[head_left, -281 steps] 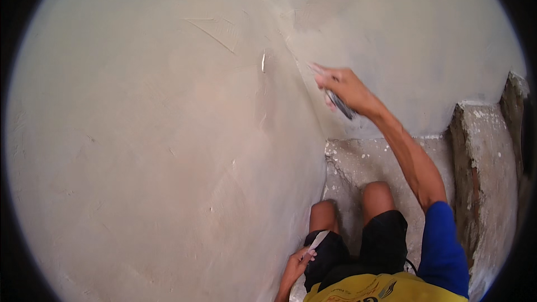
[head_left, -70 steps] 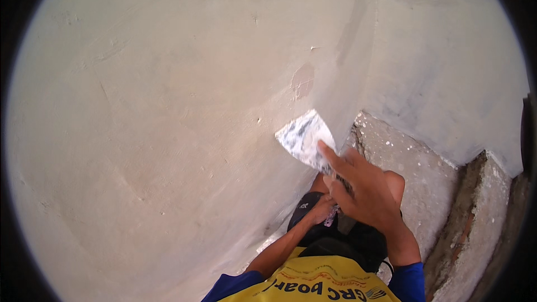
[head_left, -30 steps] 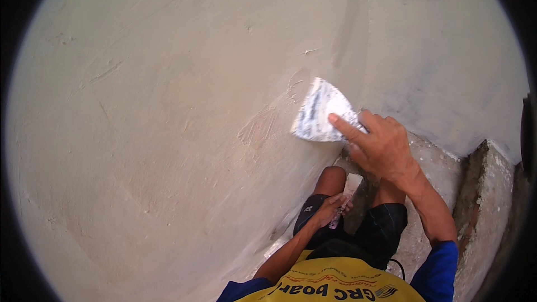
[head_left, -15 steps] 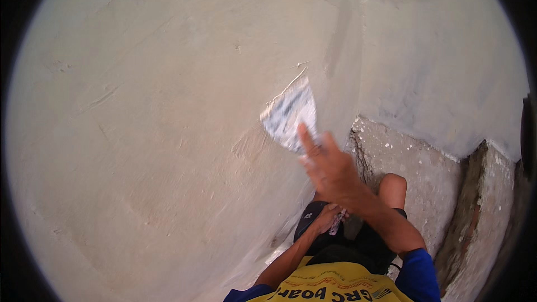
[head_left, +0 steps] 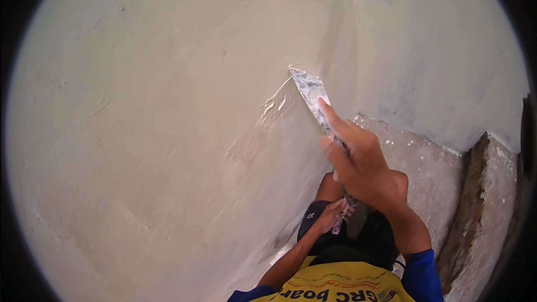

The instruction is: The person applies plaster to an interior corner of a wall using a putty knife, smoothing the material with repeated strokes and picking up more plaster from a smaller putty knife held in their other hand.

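Observation:
My right hand [head_left: 363, 154] is closed around a putty knife [head_left: 311, 90], its index finger stretched along the smeared metal blade. The blade tip meets the pale plastered wall [head_left: 168, 134], turned so that its face shows narrow. Just left of the blade, a short raised streak of wet putty [head_left: 275, 104] marks the surface. Lower down, near my thighs, my left hand [head_left: 332, 216] grips a putty-smeared handle [head_left: 338, 225]; the rest of that tool is mostly hidden behind my right hand and wrist.
A wall corner runs down right of the blade. Below the right-hand plaster lies bare, rough concrete [head_left: 417, 159] spotted with white, with a deep groove [head_left: 467, 212] beside a broken ledge [head_left: 495, 190]. My bent knee [head_left: 400, 179] is close to the concrete.
My right hand has shifted slightly right, and the putty knife has turned from broadside to nearly edge-on. Ridges of putty now show where the blade was. The left hand stays low.

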{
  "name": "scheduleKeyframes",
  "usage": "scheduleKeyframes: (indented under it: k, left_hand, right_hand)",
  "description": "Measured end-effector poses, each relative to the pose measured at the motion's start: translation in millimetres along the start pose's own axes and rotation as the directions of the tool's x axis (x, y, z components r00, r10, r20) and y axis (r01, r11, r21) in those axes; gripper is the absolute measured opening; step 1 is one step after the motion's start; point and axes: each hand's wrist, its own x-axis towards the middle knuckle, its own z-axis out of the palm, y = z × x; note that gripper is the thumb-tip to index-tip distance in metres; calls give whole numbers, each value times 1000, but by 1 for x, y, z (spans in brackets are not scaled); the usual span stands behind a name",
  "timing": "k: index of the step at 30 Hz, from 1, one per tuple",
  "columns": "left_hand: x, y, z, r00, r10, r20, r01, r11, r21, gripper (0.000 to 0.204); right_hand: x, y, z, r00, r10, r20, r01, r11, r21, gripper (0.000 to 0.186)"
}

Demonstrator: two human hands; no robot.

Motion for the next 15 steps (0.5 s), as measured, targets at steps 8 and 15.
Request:
scheduleKeyframes:
  k: [8,15]
  left_hand:
    - [-2,-16,-11,996,88,9,-88,995,-39,25]
    - [3,-2,-3,1000,-12,-20,11,999,-39,27]
  right_hand:
    - [-52,-30,11,941,-28,338,151,928,-342,59]
    - [0,-6,-22,992,-89,-85,59,950,-306,55]
